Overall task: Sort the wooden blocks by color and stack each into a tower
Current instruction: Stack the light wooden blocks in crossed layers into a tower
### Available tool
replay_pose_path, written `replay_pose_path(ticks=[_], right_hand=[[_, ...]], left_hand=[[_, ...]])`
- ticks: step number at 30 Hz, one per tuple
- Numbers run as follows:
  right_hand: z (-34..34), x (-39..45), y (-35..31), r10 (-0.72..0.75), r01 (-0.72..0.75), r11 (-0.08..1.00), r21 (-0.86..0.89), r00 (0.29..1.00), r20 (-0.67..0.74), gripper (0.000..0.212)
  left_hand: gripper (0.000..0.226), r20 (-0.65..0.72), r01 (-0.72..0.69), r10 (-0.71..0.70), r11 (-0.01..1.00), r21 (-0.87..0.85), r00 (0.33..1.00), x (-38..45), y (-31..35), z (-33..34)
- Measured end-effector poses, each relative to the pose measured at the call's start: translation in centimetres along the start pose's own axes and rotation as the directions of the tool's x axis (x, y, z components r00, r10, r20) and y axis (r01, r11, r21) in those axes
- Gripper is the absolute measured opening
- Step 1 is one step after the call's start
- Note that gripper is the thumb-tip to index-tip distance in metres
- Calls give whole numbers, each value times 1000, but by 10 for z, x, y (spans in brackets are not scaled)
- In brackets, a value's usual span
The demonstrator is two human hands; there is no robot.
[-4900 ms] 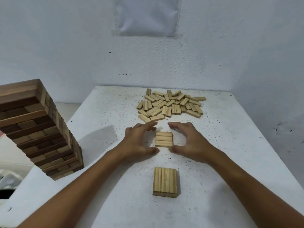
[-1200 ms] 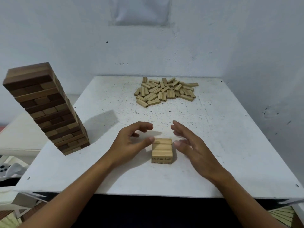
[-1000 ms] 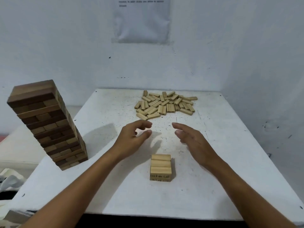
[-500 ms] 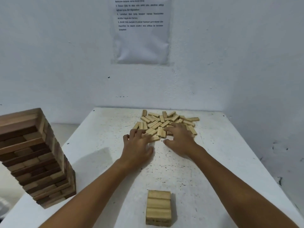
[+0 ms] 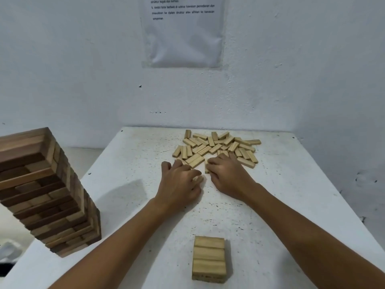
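Short stack [image 5: 209, 259]: pale blocks, nearest the viewer, well behind both hands on the white table [image 5: 129, 163].
Dark tower [image 5: 44, 190]: far off to the left hand's side.
Left hand [image 5: 180, 184]: fingers curled on a pale block at the pile's near edge.
Right hand [image 5: 227, 174]: beside it, fingers curled over blocks there.
Loose pile [image 5: 216, 146]: just beyond the fingertips.
Paper sheet [image 5: 182, 32]: on the wall behind.

- left hand [image 5: 179, 183] palm down, fingers curled under, knuckles up, forearm reaching out from lower left
- right hand [image 5: 226, 175] just beside it, also palm down, fingers bent and tucked, can't really tell if either grips anything
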State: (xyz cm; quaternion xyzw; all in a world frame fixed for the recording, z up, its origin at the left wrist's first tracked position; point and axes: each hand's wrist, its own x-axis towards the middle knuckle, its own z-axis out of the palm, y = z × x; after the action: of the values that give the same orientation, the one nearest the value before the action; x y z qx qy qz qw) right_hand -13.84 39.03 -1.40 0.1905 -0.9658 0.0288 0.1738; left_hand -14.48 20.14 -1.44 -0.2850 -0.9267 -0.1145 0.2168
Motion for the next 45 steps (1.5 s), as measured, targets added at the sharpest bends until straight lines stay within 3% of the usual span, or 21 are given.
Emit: replay_pose_path(ticks=[4, 8, 11, 13, 16, 18, 22, 31, 36, 42, 45], right_hand=[[-8, -29, -11, -75, 78, 994, 73, 996, -37, 35], [-23, -63, -16, -95, 98, 960, 262, 995, -23, 24], [-38, -79, -17, 9, -14, 893, 450, 1000, 13, 25], [-43, -83, -14, 110, -140, 815, 562, 990, 87, 37], [-47, -84, -9, 141, -256, 788, 559, 960, 240, 57], [-48, -82, -12, 133, -271, 799, 536, 950, 282, 59], [-45, -73, -22, 130, -253, 812, 526, 957, 260, 50], [-43, -68, -31, 192, -300, 755, 584, 951, 241, 54], [-40, -71, -33, 258, -354, 723, 593, 935, 244, 61], [-33, -74, -29, 281, -371, 672, 641, 928, 243, 78], [-31, -76, -26, 280, -373, 663, 650, 928, 246, 81]], left_hand=[[26, 98, 14, -8, 998, -61, 995, -10, 0, -12], [35, 241, 62, 31, 929, -366, 970, -17, -5, -28], [46, 260, 48, 82, 888, -458, 962, -25, -15, -29], [51, 282, 38, 113, 876, -481, 953, -31, -18, -27], [45, 269, 41, 118, 854, -518, 956, -34, -12, -28], [42, 264, 43, 119, 844, -535, 957, -30, -7, -29], [48, 307, 77, 121, 824, -562, 944, -21, -1, -29], [49, 304, 56, 154, 811, -582, 940, -16, 4, -22], [49, 305, 101, 104, 805, -585, 947, -19, 6, -24], [65, 332, 155, 75, 774, -614, 940, -20, 5, -23], [59, 333, 161, 77, 760, -629, 940, -21, 4, -25]])
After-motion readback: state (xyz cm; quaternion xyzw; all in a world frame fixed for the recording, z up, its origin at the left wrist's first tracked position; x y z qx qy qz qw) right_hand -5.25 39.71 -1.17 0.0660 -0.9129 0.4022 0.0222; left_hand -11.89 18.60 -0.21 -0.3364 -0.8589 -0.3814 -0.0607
